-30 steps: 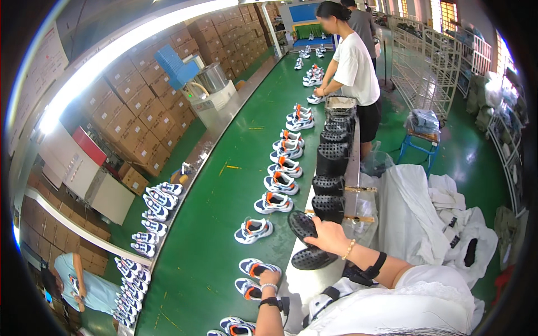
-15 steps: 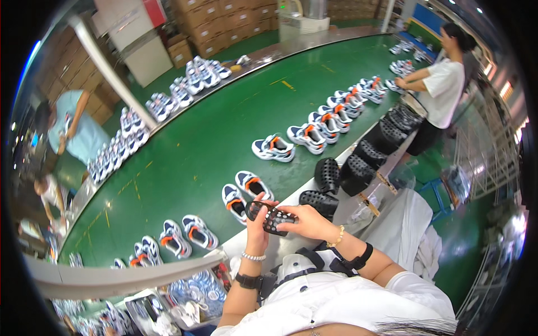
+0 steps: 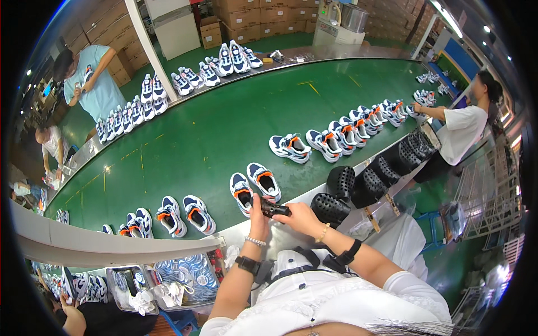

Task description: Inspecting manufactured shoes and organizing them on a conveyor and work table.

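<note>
Both my hands hold a black perforated plastic shoe insert (image 3: 273, 209), tilted so that it shows nearly edge-on. My left hand (image 3: 258, 220) grips its left end, and my right hand (image 3: 302, 219) closes on its right end. Just beyond my fingers, a pair of white and navy sneakers with orange linings stands on the green work surface: the left sneaker (image 3: 240, 186) and the right sneaker (image 3: 263, 177). The left one is partly covered by my left fingers. Larger black perforated forms (image 3: 329, 209) sit close to the right of my right hand.
Sneakers (image 3: 322, 144) line the green surface (image 3: 213, 131) to the right, more (image 3: 170, 215) to the left. At lower left are bins (image 3: 185, 280) of small parts and another person's hand (image 3: 72, 313). A co-worker (image 3: 468, 123) stands at far right, another (image 3: 92, 78) at far left.
The view has shifted, so the surroundings sit differently in the picture. The shoe insert has turned from showing its holed face to nearly edge-on. Another person's hand now shows at lower left.
</note>
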A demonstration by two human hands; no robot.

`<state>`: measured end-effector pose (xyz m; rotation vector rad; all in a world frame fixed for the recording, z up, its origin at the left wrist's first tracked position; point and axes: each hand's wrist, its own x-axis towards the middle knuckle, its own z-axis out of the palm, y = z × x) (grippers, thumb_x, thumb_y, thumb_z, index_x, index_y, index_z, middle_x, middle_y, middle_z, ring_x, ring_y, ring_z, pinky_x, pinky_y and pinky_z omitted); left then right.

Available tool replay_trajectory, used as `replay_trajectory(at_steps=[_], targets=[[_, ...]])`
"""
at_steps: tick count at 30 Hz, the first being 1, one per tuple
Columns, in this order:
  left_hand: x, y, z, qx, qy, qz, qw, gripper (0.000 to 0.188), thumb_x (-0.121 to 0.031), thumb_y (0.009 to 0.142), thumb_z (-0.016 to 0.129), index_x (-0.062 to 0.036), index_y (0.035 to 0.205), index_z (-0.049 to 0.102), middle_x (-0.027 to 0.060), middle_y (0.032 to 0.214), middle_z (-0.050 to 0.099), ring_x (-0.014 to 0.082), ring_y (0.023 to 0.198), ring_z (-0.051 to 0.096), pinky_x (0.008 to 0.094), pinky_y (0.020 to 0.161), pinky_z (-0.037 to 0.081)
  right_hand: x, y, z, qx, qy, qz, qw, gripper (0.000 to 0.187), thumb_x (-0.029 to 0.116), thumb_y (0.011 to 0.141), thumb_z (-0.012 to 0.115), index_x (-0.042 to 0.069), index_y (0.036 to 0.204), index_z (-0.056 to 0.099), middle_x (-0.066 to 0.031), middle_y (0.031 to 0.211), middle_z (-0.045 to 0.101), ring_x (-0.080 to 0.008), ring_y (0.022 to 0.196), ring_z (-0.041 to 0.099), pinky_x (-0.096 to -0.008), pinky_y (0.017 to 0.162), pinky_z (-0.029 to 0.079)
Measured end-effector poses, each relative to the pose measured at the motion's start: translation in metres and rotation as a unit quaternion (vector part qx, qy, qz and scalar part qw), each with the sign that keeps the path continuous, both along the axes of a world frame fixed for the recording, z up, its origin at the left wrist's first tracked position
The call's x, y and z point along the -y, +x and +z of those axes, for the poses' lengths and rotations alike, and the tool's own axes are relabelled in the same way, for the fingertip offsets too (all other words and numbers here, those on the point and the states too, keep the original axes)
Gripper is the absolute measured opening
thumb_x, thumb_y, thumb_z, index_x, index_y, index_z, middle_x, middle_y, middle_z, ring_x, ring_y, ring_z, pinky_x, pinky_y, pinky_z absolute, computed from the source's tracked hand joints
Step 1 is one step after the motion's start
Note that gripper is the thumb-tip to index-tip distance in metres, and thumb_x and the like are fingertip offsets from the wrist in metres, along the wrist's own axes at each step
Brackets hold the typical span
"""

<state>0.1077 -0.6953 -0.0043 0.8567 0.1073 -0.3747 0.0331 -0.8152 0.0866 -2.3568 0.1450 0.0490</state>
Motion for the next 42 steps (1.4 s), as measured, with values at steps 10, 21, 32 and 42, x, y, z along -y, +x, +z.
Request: replay_trajectory(at_steps=[10, 21, 32, 42], targets=[[0.019, 0.037, -0.099, 0.331, 0.548, -0.109, 0.76, 0.048, -0.007, 0.076, 0.057, -0.001, 0.123, 0.046, 0.0245, 0.123, 0.047, 0.0405, 0.112, 0.047, 0.0423, 0.094, 0.041, 0.011, 0.104, -0.063, -0.057, -0.237, -0.081, 0.966, 0.042, 0.04, 0.073, 0.07, 0.0, 0.082, 0.066, -0.0186, 0.08, 0.066, -0.0341, 0.075, 0.065, -0.0426, 0.067, 0.052], [-0.009, 0.042, -0.092, 0.338, 0.553, -0.137, 0.749, 0.054, -0.003, 0.077, 0.053, -0.0051, 0.13, 0.041, 0.0205, 0.138, 0.038, 0.0389, 0.114, 0.048, 0.0423, 0.094, 0.042, -0.022, 0.157, -0.149, 0.042, -0.323, -0.094, 0.941, 0.024, 0.028, 0.081, 0.06, 0.006, 0.073, 0.065, -0.0152, 0.076, 0.066, -0.0274, 0.069, 0.067, -0.0368, 0.06, 0.054], [-0.023, 0.038, -0.095, 0.32, 0.576, -0.127, 0.741, 0.053, -0.007, 0.08, 0.053, -0.0043, 0.131, 0.039, 0.0163, 0.133, 0.045, 0.0368, 0.109, 0.052, 0.0422, 0.089, 0.045, -0.038, 0.181, -0.169, -0.095, -0.325, -0.076, 0.938, 0.02, 0.013, 0.084, 0.05, 0.007, 0.084, 0.07, -0.013, 0.086, 0.068, -0.026, 0.079, 0.068, -0.0366, 0.067, 0.054], [-0.02, 0.056, -0.089, 0.326, 0.639, -0.028, 0.696, 0.021, -0.021, 0.085, 0.055, -0.0094, 0.103, 0.058, 0.0077, 0.098, 0.062, 0.0282, 0.095, 0.056, 0.042, 0.076, 0.047, -0.032, 0.163, -0.129, 0.011, -0.244, -0.068, 0.967, 0.031, 0.036, 0.077, 0.064, 0.005, 0.074, 0.067, -0.0153, 0.075, 0.066, -0.0299, 0.07, 0.066, -0.0385, 0.063, 0.053]])
